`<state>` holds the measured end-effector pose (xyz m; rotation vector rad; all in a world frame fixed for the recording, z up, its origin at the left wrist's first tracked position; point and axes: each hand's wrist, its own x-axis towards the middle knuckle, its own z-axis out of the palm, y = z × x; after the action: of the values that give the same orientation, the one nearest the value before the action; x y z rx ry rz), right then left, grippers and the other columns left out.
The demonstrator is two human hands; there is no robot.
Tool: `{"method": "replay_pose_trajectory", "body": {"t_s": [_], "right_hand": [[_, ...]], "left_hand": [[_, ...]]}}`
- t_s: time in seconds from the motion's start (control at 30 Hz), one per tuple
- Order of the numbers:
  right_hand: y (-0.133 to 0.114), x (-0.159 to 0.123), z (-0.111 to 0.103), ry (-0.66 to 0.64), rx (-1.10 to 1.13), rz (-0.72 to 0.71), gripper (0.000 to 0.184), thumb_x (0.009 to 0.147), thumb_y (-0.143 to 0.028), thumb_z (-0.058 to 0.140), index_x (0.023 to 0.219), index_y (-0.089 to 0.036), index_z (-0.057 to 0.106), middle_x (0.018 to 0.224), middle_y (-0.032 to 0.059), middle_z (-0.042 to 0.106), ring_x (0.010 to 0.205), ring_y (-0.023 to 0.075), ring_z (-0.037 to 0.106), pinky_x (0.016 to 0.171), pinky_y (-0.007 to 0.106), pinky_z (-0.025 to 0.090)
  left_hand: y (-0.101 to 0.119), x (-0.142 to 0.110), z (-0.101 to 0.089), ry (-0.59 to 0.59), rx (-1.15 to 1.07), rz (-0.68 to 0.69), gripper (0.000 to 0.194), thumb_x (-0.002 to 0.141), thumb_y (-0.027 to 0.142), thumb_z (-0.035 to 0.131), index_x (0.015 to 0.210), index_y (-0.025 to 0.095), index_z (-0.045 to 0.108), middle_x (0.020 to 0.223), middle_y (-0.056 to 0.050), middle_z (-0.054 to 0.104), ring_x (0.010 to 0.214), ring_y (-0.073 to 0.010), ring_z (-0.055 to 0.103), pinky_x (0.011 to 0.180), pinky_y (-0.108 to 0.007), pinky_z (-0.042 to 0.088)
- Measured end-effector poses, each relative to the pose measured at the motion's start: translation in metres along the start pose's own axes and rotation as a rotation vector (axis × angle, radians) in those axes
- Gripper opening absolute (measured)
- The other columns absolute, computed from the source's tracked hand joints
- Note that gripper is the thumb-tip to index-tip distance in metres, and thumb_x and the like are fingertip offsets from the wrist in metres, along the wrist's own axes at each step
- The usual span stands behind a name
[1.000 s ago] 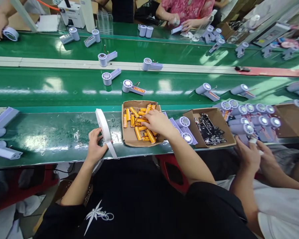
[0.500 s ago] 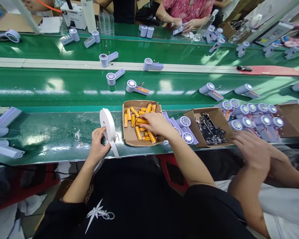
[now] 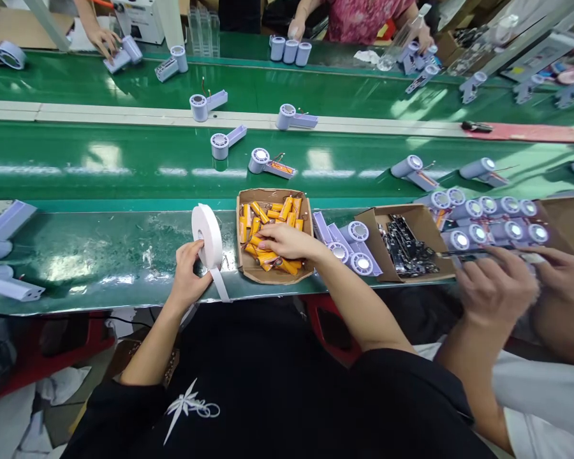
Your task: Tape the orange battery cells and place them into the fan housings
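My left hand holds a roll of white tape upright on the bench, thumb and fingers closed at its near left side. A loose strip of the tape hangs down to the bench edge. My right hand is inside a cardboard box of orange wrapped batteries with thin wires. Its thumb and fingers are drawn close together around a battery near the box's middle; the palm hides part of the pile. Lilac handheld-fan bodies lie just right of the box.
Farther right stand a box of black circuit boards and rows of fan bodies. A co-worker's hands are close by on the right. Beyond the bench, a green conveyor carries more fan parts; people's hands work on the far side.
My right hand has shifted slightly left and closer, and the batteries under it have been stirred toward the near side. My left hand stays on the tape. The co-worker's hands now hold a thin item.
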<state>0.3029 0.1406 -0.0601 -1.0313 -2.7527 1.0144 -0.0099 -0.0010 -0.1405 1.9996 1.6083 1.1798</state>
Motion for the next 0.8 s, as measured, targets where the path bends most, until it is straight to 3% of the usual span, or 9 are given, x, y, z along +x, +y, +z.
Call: {"method": "replay_pose_trajectory", "body": {"t_s": [0.1, 0.27, 0.37, 0.47, 0.57, 0.63, 0.7, 0.8], "right_hand": [[-0.004, 0.004, 0.008, 0.018, -0.019, 0.032, 0.019, 0.110, -0.028, 0.059, 0.106, -0.017, 0.073, 0.108, 0.0110, 0.076, 0.100, 0.0250, 0.068, 0.091, 0.034, 0.050], [-0.005, 0.000, 0.021, 0.143, -0.358, 0.208, 0.022, 0.109, -0.021, 0.060, 0.122, -0.013, 0.076, 0.122, 0.0188, 0.073, 0.113, 0.0308, 0.067, 0.098, 0.039, 0.050], [-0.001, -0.002, 0.024, 0.204, -0.462, 0.174, 0.028, 0.108, -0.016, 0.057, 0.127, -0.011, 0.077, 0.123, 0.0219, 0.072, 0.118, 0.0337, 0.065, 0.103, 0.044, 0.051], [0.006, -0.008, 0.021, 0.324, -0.237, 0.108, 0.025, 0.106, -0.020, 0.061, 0.121, -0.013, 0.081, 0.118, 0.0193, 0.077, 0.116, 0.0328, 0.069, 0.105, 0.048, 0.055], [0.004, -0.020, 0.021, 0.561, 0.233, 0.086, 0.031, 0.104, -0.039, 0.070, 0.125, -0.020, 0.082, 0.123, 0.0130, 0.081, 0.110, 0.0291, 0.076, 0.099, 0.047, 0.063], [-0.006, -0.031, 0.024, 0.617, 0.459, 0.055, 0.040, 0.100, -0.053, 0.075, 0.126, -0.024, 0.083, 0.129, 0.0104, 0.082, 0.110, 0.0286, 0.079, 0.096, 0.045, 0.066], [-0.022, -0.041, 0.028, 0.587, 0.517, 0.019, 0.044, 0.097, -0.059, 0.079, 0.125, -0.025, 0.085, 0.125, 0.0086, 0.085, 0.110, 0.0290, 0.082, 0.096, 0.044, 0.068], [-0.040, -0.049, 0.027, 0.574, 0.277, 0.077, 0.037, 0.104, -0.046, 0.074, 0.133, -0.024, 0.083, 0.127, 0.0089, 0.086, 0.117, 0.0295, 0.082, 0.106, 0.044, 0.065]], "left_hand": [[0.000, -0.001, -0.001, 0.004, 0.000, 0.015, 0.063, 0.098, 0.040, 0.079, 0.155, 0.028, 0.053, 0.145, -0.014, 0.066, 0.139, -0.0325, 0.057, 0.107, -0.051, 0.060], [0.001, 0.001, -0.003, -0.042, 0.034, 0.003, 0.064, 0.097, 0.038, 0.078, 0.155, 0.027, 0.053, 0.145, -0.014, 0.067, 0.138, -0.0333, 0.058, 0.108, -0.053, 0.059], [-0.001, 0.003, -0.002, -0.040, 0.036, 0.023, 0.065, 0.097, 0.038, 0.078, 0.156, 0.028, 0.053, 0.145, -0.014, 0.067, 0.138, -0.0332, 0.058, 0.109, -0.054, 0.057], [-0.002, 0.004, -0.001, -0.005, 0.043, 0.073, 0.066, 0.097, 0.034, 0.077, 0.158, 0.028, 0.051, 0.145, -0.014, 0.068, 0.136, -0.0330, 0.058, 0.111, -0.055, 0.055], [0.002, 0.002, -0.003, 0.025, 0.100, 0.158, 0.067, 0.094, 0.027, 0.078, 0.156, 0.028, 0.054, 0.139, -0.013, 0.071, 0.132, -0.0337, 0.061, 0.114, -0.058, 0.050], [0.008, -0.001, -0.005, 0.016, 0.162, 0.209, 0.065, 0.091, 0.023, 0.078, 0.153, 0.027, 0.058, 0.135, -0.013, 0.074, 0.130, -0.0348, 0.061, 0.115, -0.059, 0.048], [0.017, -0.002, -0.008, -0.005, 0.219, 0.250, 0.064, 0.089, 0.020, 0.078, 0.151, 0.027, 0.062, 0.131, -0.013, 0.075, 0.130, -0.0358, 0.059, 0.114, -0.059, 0.047], [0.030, 0.001, -0.013, -0.031, 0.270, 0.304, 0.061, 0.089, 0.017, 0.077, 0.147, 0.030, 0.066, 0.129, -0.011, 0.076, 0.131, -0.0362, 0.057, 0.113, -0.058, 0.045]]}}
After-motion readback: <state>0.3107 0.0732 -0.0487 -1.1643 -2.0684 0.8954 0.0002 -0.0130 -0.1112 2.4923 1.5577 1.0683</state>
